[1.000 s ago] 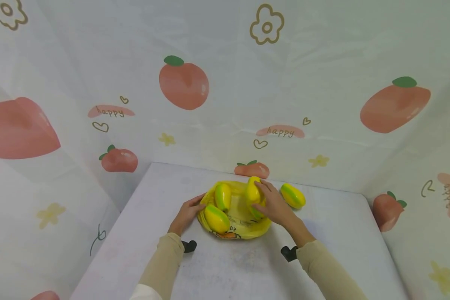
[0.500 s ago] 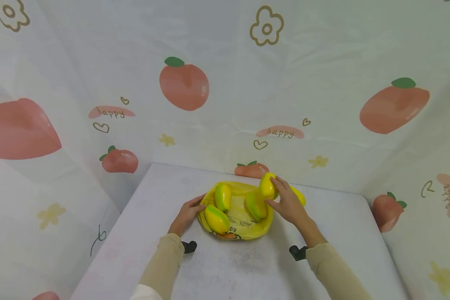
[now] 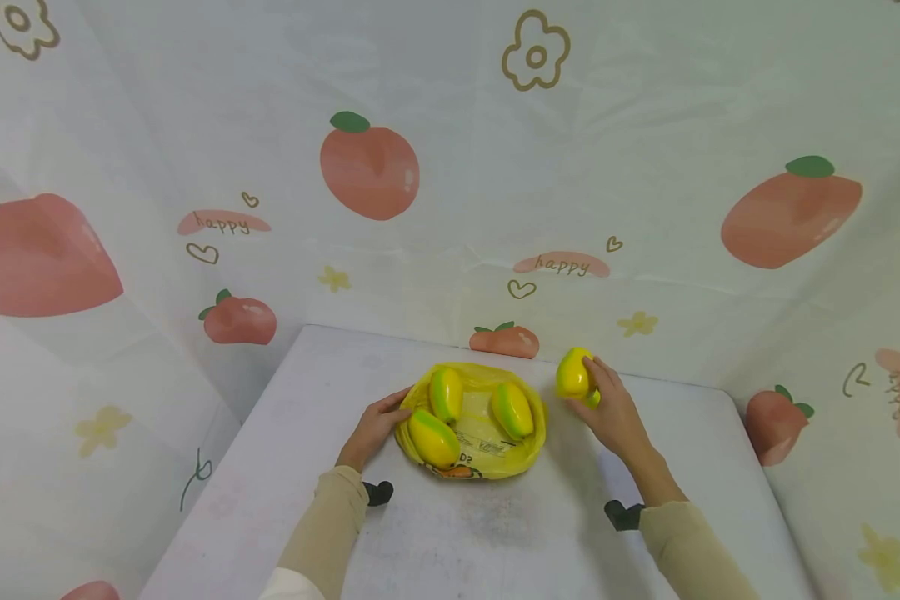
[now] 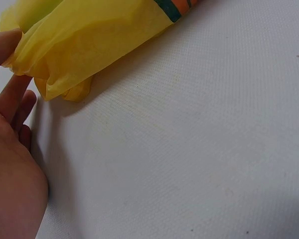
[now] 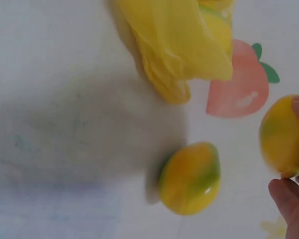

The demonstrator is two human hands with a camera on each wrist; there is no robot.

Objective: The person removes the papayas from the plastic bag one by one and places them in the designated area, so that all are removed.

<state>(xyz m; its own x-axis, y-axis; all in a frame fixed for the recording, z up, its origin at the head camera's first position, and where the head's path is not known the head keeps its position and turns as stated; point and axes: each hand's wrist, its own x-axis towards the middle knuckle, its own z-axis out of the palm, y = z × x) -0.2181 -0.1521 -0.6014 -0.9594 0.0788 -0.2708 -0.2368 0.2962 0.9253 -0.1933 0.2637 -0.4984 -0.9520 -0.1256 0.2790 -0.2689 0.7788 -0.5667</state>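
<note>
A yellow plastic bag (image 3: 521, 462) lies with its mouth spread wide on the table. Inside it are a mango (image 3: 446, 396) at the back left, another mango (image 3: 433, 440) at the front left and a third mango (image 3: 512, 411) at the right, all yellow with green. At the bag's left rim my left hand (image 3: 375, 429) pinches the plastic, thumb inside and fingers outside. My right hand (image 3: 615, 414) grips a mango (image 5: 283, 137) in the air, right of the bag. On the table below it sits one more mango (image 5: 190, 179), mostly hidden in the head view.
The white table (image 3: 450, 550) is backed by a pale cloth (image 3: 435, 275) printed with fruit, hearts and flowers, which also rises at both sides. A black strap end (image 3: 624, 515) juts from my right wrist, and a similar black piece (image 3: 379, 492) from my left.
My right hand has lifted a mango out of the bag's right side and carried it rightward, past the rim. My left hand stays at the left rim.
</note>
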